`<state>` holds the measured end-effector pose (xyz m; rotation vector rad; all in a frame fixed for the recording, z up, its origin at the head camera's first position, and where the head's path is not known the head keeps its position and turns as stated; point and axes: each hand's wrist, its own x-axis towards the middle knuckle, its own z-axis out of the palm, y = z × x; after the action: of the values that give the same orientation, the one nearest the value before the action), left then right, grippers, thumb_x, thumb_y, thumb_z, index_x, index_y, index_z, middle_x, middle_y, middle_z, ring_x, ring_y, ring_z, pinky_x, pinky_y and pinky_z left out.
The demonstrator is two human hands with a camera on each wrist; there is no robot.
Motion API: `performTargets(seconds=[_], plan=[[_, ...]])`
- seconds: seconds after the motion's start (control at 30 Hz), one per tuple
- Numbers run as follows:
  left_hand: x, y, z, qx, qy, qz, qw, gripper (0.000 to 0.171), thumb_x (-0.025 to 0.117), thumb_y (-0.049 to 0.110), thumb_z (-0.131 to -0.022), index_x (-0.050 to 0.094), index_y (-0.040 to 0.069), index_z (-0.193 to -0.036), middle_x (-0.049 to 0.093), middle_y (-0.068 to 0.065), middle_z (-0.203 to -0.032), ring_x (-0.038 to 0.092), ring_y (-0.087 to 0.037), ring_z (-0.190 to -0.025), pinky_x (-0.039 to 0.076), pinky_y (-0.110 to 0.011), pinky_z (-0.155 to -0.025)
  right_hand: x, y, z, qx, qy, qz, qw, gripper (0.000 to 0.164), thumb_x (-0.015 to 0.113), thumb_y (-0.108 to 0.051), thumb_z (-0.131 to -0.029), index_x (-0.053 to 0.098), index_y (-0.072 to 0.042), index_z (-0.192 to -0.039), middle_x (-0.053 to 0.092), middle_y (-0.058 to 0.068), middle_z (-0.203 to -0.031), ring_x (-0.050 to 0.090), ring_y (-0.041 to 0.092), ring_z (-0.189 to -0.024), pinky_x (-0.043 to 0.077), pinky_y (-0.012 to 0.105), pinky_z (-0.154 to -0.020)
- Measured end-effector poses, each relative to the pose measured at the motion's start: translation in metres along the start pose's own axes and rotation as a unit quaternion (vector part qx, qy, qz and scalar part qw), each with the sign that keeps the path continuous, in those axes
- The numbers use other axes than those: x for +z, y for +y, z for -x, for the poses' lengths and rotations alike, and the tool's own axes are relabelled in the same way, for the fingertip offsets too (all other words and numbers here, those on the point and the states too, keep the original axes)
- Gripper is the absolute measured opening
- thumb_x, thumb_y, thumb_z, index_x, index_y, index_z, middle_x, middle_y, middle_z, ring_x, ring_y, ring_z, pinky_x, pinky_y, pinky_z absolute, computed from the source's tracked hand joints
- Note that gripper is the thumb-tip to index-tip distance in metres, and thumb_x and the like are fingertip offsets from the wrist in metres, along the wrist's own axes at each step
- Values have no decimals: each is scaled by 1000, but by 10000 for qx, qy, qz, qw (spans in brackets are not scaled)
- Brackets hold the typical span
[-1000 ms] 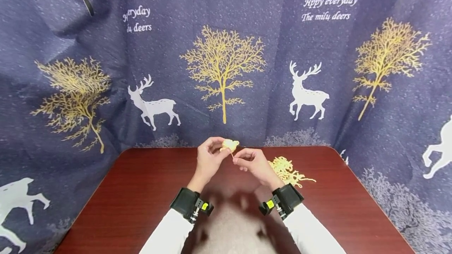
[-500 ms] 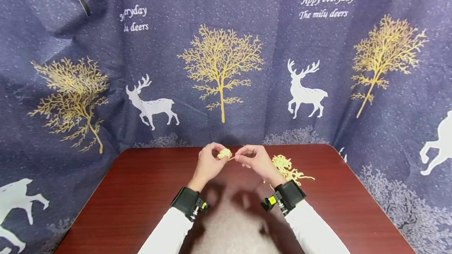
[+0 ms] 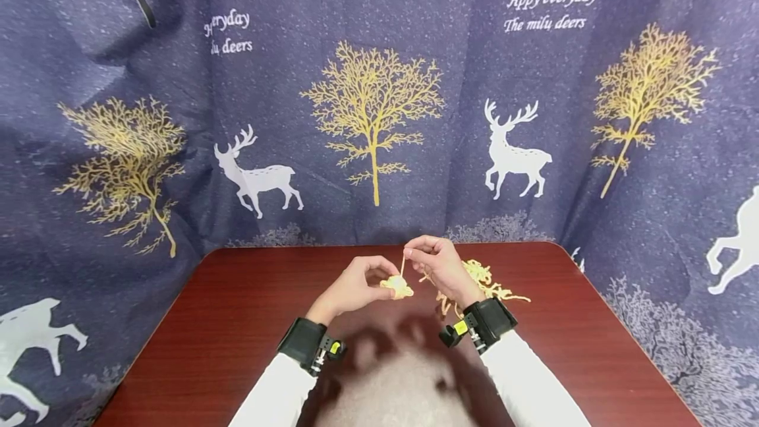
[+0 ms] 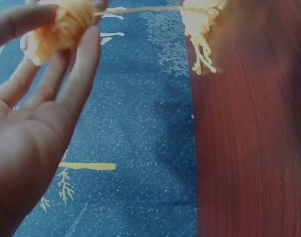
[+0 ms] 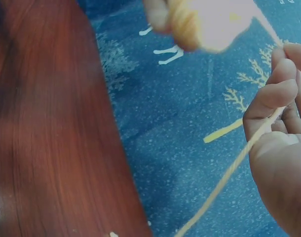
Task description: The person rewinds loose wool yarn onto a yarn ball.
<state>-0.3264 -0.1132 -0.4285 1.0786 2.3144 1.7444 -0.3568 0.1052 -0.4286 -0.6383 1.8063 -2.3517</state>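
Left hand [image 3: 354, 285] pinches the ball [image 3: 398, 287] between thumb and fingers, gripping from the ball's left. Right hand [image 3: 443, 267] sits up and right of the ball, near but not touching, with the strand [image 3: 403, 263] pinched. I judge the next move hangs on that short strand: in my head view it runs straight, nearly upright, from the ball's top to the right fingertips, and looks taut. Ball roundish; no long axis I can make out. In my right wrist view the tail [image 5: 224, 180] trails from the right hand, away from the ball. The pile [image 3: 479, 273] lies right of the ball, partly behind the right hand. Far edge of the table [image 3: 249, 321] beyond the ball; I reckon more room leftward of it than toward the pile.
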Motion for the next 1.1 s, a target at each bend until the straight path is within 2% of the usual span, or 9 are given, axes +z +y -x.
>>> performTargets(seconds=[0.13, 0.23, 0.33, 0.5, 0.67, 0.77, 0.87, 0.97, 1.1], plan=[[0, 6, 0, 98, 87, 673, 9976, 30, 76, -8, -82, 65, -7, -110, 70, -16, -101, 69, -21, -95, 60, -30, -80, -1, 6, 1, 80, 69, 36, 9999, 17, 66, 3, -94, 74, -12, -91, 70, -1, -81, 57, 7, -64, 49, 15, -55], [1, 11, -1, 223, 419, 1279, 9907, 33, 73, -10, -82, 61, -14, -112, 70, -14, -103, 70, -17, -95, 61, -29, -80, 1, 10, 3, 137, 42, 196, 9997, 17, 66, 2, -94, 74, -13, -91, 71, -1, -82, 58, 7, -63, 48, 16, -55], [1, 14, -4, 378, 949, 1808, 9782, 36, 70, -13, -82, 56, -20, -114, 70, -10, -105, 69, -14, -96, 60, -28, -81, 3, 12, 4, 201, 27, 340, 9992, 18, 66, 3, -92, 74, -13, -92, 72, 0, -83, 59, 6, -64, 50, 16, -56], [1, 18, -9, 433, 1847, 2284, 9549, 36, 67, -18, -83, 54, -22, -117, 70, -3, -105, 67, -13, -96, 59, -24, -82, 10, 13, 7, 243, -38, 618, 9978, 7, 72, -2, -90, 73, -7, -94, 71, 0, -81, 57, 7, -61, 48, 17, -54], [1, 21, -11, 223, 2227, 2858, 9318, 32, 64, -20, -82, 59, -12, -113, 70, -3, -102, 66, -13, -93, 59, -24, -82, 15, 11, 8, 173, -173, 780, 9967, 10, 75, -5, -90, 73, 0, -97, 70, 0, -82, 57, 9, -64, 49, 18, -57], [1, 22, -10, 83, 2280, 2891, 9297, 31, 65, -19, -83, 60, -10, -111, 70, -4, -99, 66, -14, -91, 59, -24, -81, 15, 8, 6, 60, -163, 920, 9956, 10, 75, -5, -89, 73, 1, -98, 71, 1, -83, 57, 10, -65, 49, 19, -57], [0, 20, -8, -184, 2230, 2824, 9328, 27, 66, -17, -84, 61, -12, -110, 70, -5, -95, 68, -14, -84, 61, -26, -77, 12, 3, 1, -181, 96, 1183, 9928, 9, 76, -4, -89, 73, 0, -96, 71, 5, -80, 57, 10, -62, 49, 20, -53], [-1, 17, -6, -522, 1959, 2885, 9358, 24, 64, -14, -85, 61, -13, -109, 69, -7, -93, 70, -16, -80, 62, -30, -75, 8, -4, -9, -518, 449, 1422, 9875, 12, 76, -5, -89, 73, 3, -97, 70, 6, -76, 57, 9, -60, 49, 21, -51], [-1, 14, -4, -947, 1407, 2828, 9441, 26, 63, -8, -86, 59, -15, -111, 67, -10, -95, 71, -20, -82, 63, -40, -78, 4, -14, -20, -881, 715, 1381, 9839, 16, 75, -2, -90, 70, 10, -100, 71, 3, -77, 59, 10, -61, 51, 22, -55]])
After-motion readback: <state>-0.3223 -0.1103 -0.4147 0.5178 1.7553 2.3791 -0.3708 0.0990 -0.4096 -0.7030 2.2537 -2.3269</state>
